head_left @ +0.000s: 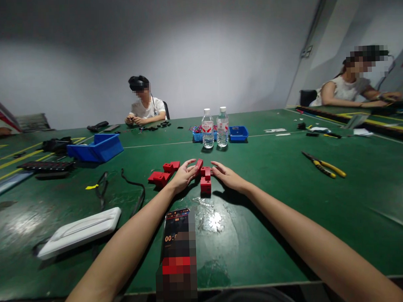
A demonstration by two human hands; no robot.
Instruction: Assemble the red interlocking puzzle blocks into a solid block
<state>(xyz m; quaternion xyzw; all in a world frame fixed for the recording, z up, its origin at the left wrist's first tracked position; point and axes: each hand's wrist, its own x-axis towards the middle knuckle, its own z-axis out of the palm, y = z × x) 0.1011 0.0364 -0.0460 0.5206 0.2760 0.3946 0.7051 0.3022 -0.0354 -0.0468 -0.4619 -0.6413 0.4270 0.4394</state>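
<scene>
My left hand [185, 175] is closed on a red block [199, 165], which stands tilted at its fingertips. Just right of it, a stack of red blocks [206, 185] rests on the green table [257, 237]. My right hand [227, 175] is beside that stack on its right, its fingers apart and nothing visible in them; whether its fingertips touch the blocks I cannot tell. More red blocks [160, 179] lie left of my left hand, some partly behind others.
Two water bottles [207, 129] stand ahead near a small blue tray [238, 134]. Pliers [322, 165] lie right. Left are a blue bin [96, 148], cables and a white power bank [80, 232]. A phone [177, 240] lies between my forearms. Two people sit across the table and at right.
</scene>
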